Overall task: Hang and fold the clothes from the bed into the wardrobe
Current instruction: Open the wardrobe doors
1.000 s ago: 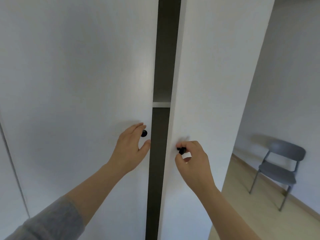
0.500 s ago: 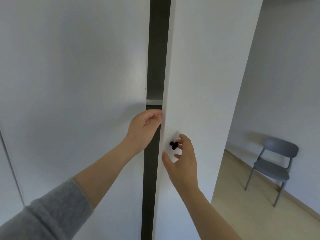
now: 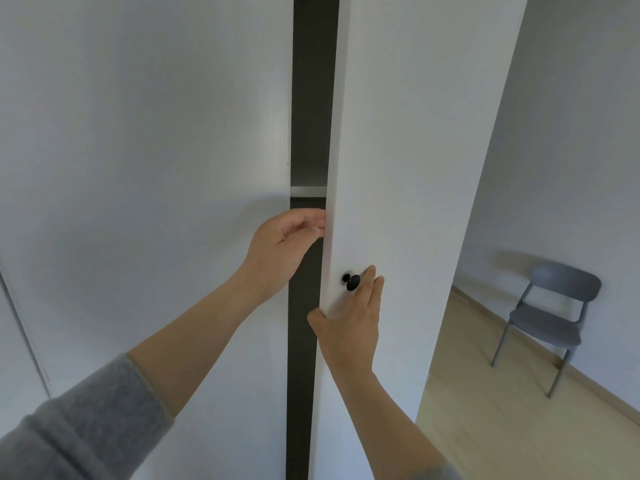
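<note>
- The right hand (image 3: 349,320) has let go of the black knob (image 3: 351,282). Its fingers (image 3: 372,289) now lie straight and flat on the right door (image 3: 398,133), thumb at the door's edge, knob just beside the fingertips.
- The left hand (image 3: 284,244) has left the left door (image 3: 138,168); its fingers curl round the right door's edge, above the knob.
- The wardrobe (image 3: 308,98) shows only a dark gap and one shelf (image 3: 308,191), so opening is probably still under way. No clothes or bed are in view.

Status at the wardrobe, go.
Left hand hooks the right door edge; right hand flat on its face beside the knob. Door ajar, dark gap showing. No clothes in view; chair stands apart.
</note>
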Demonstrator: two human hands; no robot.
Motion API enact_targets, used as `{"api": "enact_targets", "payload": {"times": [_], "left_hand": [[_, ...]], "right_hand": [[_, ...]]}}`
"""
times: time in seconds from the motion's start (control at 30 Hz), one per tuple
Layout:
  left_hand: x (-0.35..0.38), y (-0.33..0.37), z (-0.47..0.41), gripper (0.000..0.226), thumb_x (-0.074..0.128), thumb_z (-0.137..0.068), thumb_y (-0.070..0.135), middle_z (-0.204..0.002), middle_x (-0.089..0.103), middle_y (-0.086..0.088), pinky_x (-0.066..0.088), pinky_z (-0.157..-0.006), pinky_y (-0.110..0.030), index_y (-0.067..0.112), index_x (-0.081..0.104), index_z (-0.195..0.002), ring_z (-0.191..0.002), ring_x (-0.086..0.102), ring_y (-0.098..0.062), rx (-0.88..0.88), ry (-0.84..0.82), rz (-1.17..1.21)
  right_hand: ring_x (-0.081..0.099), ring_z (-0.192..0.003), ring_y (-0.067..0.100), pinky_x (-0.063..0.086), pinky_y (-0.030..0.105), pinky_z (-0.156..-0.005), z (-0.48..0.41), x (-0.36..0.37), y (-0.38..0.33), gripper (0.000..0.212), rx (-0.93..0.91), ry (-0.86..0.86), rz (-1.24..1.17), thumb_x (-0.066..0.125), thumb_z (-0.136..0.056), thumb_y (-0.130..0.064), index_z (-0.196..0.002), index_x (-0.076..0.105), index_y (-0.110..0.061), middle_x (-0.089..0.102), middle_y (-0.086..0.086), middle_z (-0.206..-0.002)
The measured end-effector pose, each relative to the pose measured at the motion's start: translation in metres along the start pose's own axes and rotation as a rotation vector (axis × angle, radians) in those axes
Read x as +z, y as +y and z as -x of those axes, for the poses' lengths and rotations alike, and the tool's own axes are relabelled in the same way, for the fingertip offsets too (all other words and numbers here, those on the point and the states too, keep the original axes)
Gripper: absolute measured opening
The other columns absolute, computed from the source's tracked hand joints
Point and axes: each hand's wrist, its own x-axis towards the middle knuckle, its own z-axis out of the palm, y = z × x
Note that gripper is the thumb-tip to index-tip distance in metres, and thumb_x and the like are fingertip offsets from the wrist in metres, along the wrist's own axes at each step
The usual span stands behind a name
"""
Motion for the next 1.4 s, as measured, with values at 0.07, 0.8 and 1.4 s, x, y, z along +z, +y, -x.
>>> {"api": "enact_targets", "payload": {"times": [0.07,0.8,1.4], "left_hand": [[0.000,-0.004,0.005,0.028,0.048,-0.098,0.009,-0.113,0.070,0.007,0.050,-0.100,-0.032,0.022,0.065,-0.117,-0.105,0.066,-0.008,-0.007,-0.011,0.017],[0.117,-0.044,0.065,0.023,0.058,-0.095,0.010,-0.103,0.072,0.009,0.048,-0.102,-0.046,0.031,0.065,-0.101,-0.103,0.067,-0.014,-0.209,-0.126,0.094],[0.213,-0.004,0.079,0.023,0.059,-0.092,0.006,-0.106,0.071,0.004,0.051,-0.098,-0.038,0.012,0.066,-0.114,-0.101,0.067,-0.017,-0.201,-0.335,0.110]], "right_hand": [[0.020,-0.148,0.025,0.045,0.040,-0.104,0.002,-0.005,0.001,0.117,-0.009,0.001,0.009,0.077,-0.069,-0.037,-0.150,-0.008,-0.035,0.002,-0.005,-0.162],[0.064,-0.104,0.000,0.048,0.009,-0.087,0.057,-0.180,0.069,0.063,-0.096,-0.035,-0.239,0.064,-0.072,-0.009,-0.122,0.058,-0.046,0.068,-0.021,-0.110],[0.024,-0.047,0.006,0.021,0.015,-0.043,0.039,-0.316,0.158,0.042,0.132,0.320,-0.065,0.063,-0.083,-0.010,-0.058,0.030,-0.018,0.029,-0.011,-0.048]]}}
